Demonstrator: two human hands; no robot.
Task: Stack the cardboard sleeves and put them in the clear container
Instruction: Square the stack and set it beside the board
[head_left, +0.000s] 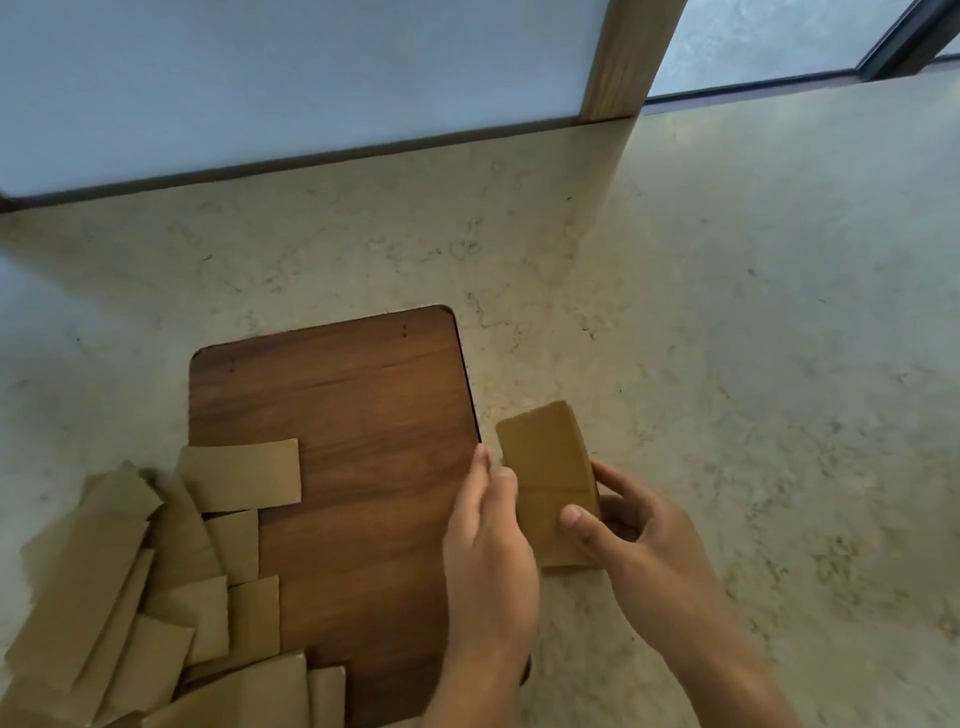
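While gripped by the right hand (644, 540) at lower centre-right of the frame, thumb laid across the near face and fingers curled round the far edge, stands a small stack of cardboard sleeves (550, 483), tilted, its upper end leaning toward upper right. Held just above the pale stone surface (727, 312), right beside the right edge of the wooden board (353, 415). Pressed against the stack's left edge: the left hand (488, 540), fingers straight and close together, fingertips touching the cardboard, gripping nothing.

Spread over the lower left of the frame, a loose heap of cardboard sleeves (119, 597), flat and overlapping at many angles, partly on the surface and partly over the board's left and near edges. Topmost toward the middle, one single sleeve (244, 478) lying flat on the board, long side running left to right, overlapping the sleeves below it.

Dark brown and rounded at the corners, the board lies flat on the surface at centre left, two small dark dots near its upper right corner. Veined and mottled beige, the surface fills the middle and right of the frame.

Across the upper left, a frosted pale panel (291, 78) with a dark lower rail. At upper centre-right, a light wooden post (628, 57) standing on the surface, with more frosted glass and a dark frame to its right in the upper right corner.
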